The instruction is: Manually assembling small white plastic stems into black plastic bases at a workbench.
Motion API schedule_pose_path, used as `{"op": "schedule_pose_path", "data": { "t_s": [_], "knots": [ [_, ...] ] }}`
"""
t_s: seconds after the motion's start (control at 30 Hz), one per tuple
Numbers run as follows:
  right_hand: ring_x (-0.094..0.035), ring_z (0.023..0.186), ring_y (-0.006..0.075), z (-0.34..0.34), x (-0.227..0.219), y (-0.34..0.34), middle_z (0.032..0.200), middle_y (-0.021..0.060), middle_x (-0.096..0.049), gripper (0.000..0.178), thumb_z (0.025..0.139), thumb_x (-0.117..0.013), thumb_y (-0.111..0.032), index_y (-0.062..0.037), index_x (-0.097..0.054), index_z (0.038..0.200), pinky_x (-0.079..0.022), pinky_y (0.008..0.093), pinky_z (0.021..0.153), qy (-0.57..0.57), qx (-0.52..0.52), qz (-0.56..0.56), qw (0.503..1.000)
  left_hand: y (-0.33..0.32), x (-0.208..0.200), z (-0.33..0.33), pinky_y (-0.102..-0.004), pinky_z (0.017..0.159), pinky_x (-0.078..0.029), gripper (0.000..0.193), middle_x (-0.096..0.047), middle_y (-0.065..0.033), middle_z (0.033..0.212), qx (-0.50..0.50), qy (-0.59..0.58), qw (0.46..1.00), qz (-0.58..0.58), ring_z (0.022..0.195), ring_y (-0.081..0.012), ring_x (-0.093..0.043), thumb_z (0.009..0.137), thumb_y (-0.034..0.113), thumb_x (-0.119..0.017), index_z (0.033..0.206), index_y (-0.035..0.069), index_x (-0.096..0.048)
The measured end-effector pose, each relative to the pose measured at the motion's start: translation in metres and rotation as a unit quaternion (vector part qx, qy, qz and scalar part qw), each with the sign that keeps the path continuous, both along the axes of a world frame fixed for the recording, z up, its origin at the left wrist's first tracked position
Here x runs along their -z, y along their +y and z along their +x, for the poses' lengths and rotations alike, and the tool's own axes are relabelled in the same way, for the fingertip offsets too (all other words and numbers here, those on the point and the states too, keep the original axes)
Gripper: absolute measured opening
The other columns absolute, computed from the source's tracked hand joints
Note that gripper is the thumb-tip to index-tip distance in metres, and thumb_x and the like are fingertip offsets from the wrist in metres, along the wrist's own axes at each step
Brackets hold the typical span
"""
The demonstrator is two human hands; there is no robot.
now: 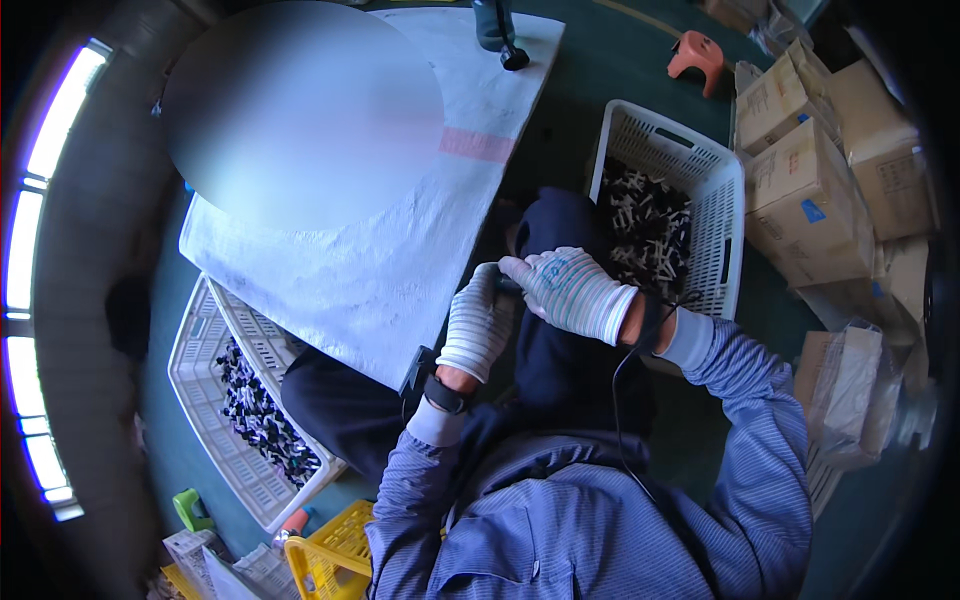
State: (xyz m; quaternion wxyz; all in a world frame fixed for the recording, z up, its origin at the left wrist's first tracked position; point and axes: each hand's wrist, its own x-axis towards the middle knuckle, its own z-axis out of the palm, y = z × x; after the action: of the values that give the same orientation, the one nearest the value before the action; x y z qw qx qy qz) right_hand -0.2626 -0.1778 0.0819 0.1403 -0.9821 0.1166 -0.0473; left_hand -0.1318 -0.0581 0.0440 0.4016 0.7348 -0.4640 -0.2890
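In striped knit work gloves, my left hand (477,325) and my right hand (574,292) meet above my lap, beside the table's right edge. Both have their fingers closed, with the fingertips almost touching. A small dark bit shows between them, too little to name. Just right of my right hand stands a white plastic crate (727,225), holding many small black and white parts (645,225). Left of my left hand lies the pale sheet covering the table (370,300).
A second white crate (190,345) with small dark parts stands lower left, near a yellow basket (310,565). Cardboard boxes (810,200) are stacked at right. A pink stool (697,60) and a dark bottle (492,25) are at the far side. A cable (617,410) hangs from my right wrist.
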Motion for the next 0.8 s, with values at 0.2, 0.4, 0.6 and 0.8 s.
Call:
{"op": "schedule_pose_path", "data": {
  "t_s": [0.2, 0.4, 0.6, 0.8],
  "knots": [
    [-0.067, 0.074, 0.0281, -0.008, -0.006, 0.012, 0.082, 0.0098, -0.066, 0.034, 0.082, -0.064, -0.018, -0.0059, -0.052, 0.111, -0.053, 0.0416, 0.066, 0.034, -0.020, -0.033, 0.999, 0.006, 0.013, -0.015, -0.0480, 0.071, -0.052, 0.038, -0.067, -0.0240, 0.088, -0.010, -0.025, 0.999, 0.020, 0.085, -0.0431, -0.065, 0.082, 0.005, -0.060, 0.119, 0.008, -0.053],
    [-0.070, 0.072, 0.0313, -0.021, 0.000, 0.021, 0.078, 0.0132, -0.068, 0.021, 0.086, -0.057, -0.016, -0.0032, -0.057, 0.103, -0.054, 0.0424, 0.060, 0.037, -0.037, 0.014, 0.998, 0.026, 0.042, -0.011, -0.0365, 0.074, -0.054, 0.030, -0.069, -0.0194, 0.096, 0.006, 0.118, 0.993, -0.015, 0.084, -0.0286, -0.069, 0.085, 0.000, -0.060, 0.115, 0.004, -0.058],
    [-0.067, 0.073, 0.0235, -0.031, 0.012, 0.026, 0.078, 0.0057, -0.065, 0.015, 0.087, -0.056, -0.019, -0.0088, -0.056, 0.098, -0.051, 0.0361, 0.063, 0.005, 0.002, -0.057, 0.998, 0.025, 0.025, -0.025, -0.0357, 0.064, -0.052, 0.018, -0.067, -0.0173, 0.077, 0.020, 0.063, 0.996, 0.053, 0.069, -0.0250, -0.067, 0.086, 0.006, -0.058, 0.103, -0.001, -0.060],
    [-0.068, 0.070, 0.0233, -0.051, 0.014, 0.013, 0.077, 0.0056, -0.065, 0.023, 0.087, -0.056, -0.017, -0.0073, -0.059, 0.107, -0.051, 0.0365, 0.059, 0.045, 0.018, -0.044, 0.998, 0.006, 0.006, -0.043, -0.0389, 0.064, -0.053, 0.018, -0.067, -0.0198, 0.078, 0.042, 0.090, 0.992, 0.074, 0.070, -0.0326, -0.068, 0.086, 0.008, -0.058, 0.101, 0.000, -0.059]
  ]
}}
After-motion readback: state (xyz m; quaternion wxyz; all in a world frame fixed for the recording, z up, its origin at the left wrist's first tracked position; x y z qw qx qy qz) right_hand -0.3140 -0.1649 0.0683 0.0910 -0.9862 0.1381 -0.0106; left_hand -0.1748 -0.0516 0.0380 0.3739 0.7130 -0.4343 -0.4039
